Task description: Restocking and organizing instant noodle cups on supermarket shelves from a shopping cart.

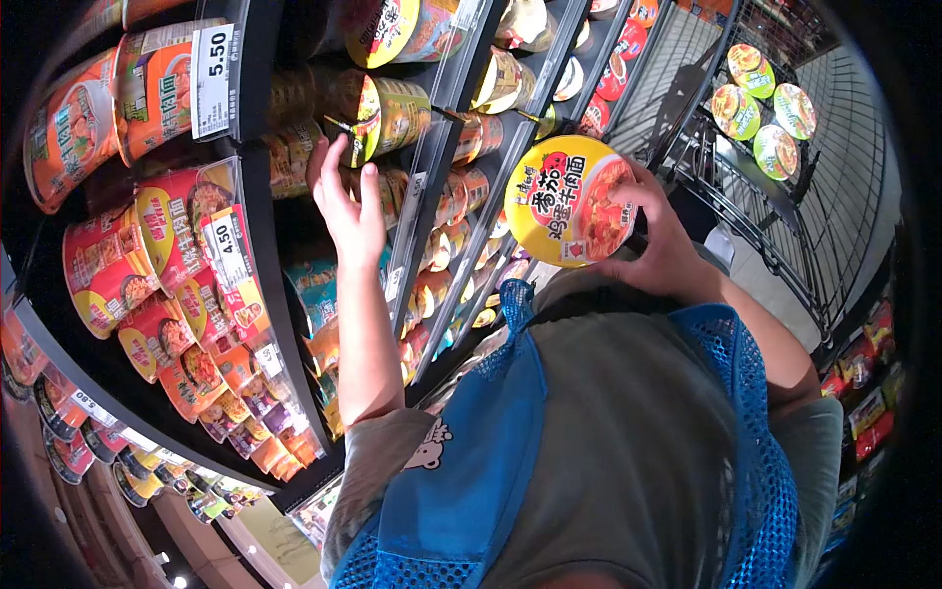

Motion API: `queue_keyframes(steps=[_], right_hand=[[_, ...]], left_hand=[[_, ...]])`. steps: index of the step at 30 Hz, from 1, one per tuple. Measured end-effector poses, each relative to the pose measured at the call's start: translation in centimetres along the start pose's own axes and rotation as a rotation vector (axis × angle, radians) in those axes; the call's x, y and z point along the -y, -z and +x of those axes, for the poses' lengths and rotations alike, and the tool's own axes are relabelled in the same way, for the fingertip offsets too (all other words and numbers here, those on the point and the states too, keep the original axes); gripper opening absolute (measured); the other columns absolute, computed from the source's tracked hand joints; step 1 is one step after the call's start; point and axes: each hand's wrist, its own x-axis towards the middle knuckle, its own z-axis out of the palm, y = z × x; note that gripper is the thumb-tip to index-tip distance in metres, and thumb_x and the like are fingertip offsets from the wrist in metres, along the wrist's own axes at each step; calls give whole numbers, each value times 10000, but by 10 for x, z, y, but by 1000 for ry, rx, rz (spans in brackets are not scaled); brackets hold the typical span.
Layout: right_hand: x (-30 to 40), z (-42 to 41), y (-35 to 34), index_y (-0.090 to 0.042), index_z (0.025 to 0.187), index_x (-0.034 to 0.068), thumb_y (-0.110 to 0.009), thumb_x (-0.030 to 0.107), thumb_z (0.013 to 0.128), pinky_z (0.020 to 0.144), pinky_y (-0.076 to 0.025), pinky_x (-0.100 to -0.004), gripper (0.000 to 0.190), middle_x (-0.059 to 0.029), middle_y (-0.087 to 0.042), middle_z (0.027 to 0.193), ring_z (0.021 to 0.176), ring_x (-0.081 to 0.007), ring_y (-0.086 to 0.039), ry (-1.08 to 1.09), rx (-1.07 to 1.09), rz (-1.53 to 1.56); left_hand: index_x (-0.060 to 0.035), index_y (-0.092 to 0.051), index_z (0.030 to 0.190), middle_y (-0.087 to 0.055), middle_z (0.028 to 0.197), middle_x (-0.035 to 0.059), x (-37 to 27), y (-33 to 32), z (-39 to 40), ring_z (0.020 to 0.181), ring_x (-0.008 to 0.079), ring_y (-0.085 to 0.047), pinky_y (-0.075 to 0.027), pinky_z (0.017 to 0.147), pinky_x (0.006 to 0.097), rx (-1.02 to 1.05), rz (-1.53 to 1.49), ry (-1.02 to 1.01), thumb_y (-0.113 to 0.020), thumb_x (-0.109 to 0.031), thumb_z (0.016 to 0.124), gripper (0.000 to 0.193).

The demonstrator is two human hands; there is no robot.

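My right hand (655,235) grips an instant noodle bowl (563,199) by its side, its yellow lid with a tomato and noodle picture facing up towards me. On the left, my left hand (349,199) is raised at the shelf with fingers apart and nothing held. Its fingertips are close to a yellow-green noodle bowl (397,121) lying on its side in the shelf; whether they touch it cannot be told. Another yellow-lidded bowl (383,33) sits in the neighbouring row. Several round-lidded noodle bowls (795,110) rest in a wire shopping cart (831,199) at the right.
Black shelves with clear price rails (423,199) run along the left, packed with noodle cups and bowls. Orange bowls (73,129) and red bowls (110,272) stand nearest the left rim. More packaged goods (868,412) lie on a rack at the far right, beyond the cart.
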Motion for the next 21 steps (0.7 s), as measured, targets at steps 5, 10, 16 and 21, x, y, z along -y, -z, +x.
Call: queue_keyframes(steps=[5,10,16,21], right_hand=[[15,9,-1,-473,1264,82,-944,173,622,1129,-350,-444,802,-256,-374,1477,1399,-399,-384,-22,18,-76],[23,18,-10,-457,1269,53,-927,180,645,1132,-349,-435,792,-247,-379,1466,1393,-383,-392,-12,5,-30],[39,25,-20,-435,1291,62,-944,210,615,1087,-397,-416,859,-191,-428,1406,1334,-330,-451,5,-45,67],[55,17,-14,-441,1317,79,-945,268,608,1106,-378,-409,889,-168,-465,1395,1320,-306,-469,-22,-35,-42]], left_hand=[[-69,-598,1258,-433,1361,186,-24,1,-24,1289,338,-439,-342,1095,448,15,-159,-49,-656,-128,901,366],[-47,-576,1262,-475,1340,187,-35,-2,-47,1250,324,-479,-368,1075,439,111,-296,-24,-676,-134,873,411],[-50,-29,1588,-291,1573,177,-47,-27,-75,1429,298,-333,-273,1155,439,430,-1018,50,-771,-412,794,1146],[-11,-359,1465,-514,1413,105,-56,-63,-98,1333,243,-457,-328,1138,426,689,-1226,182,-886,-413,717,999]])
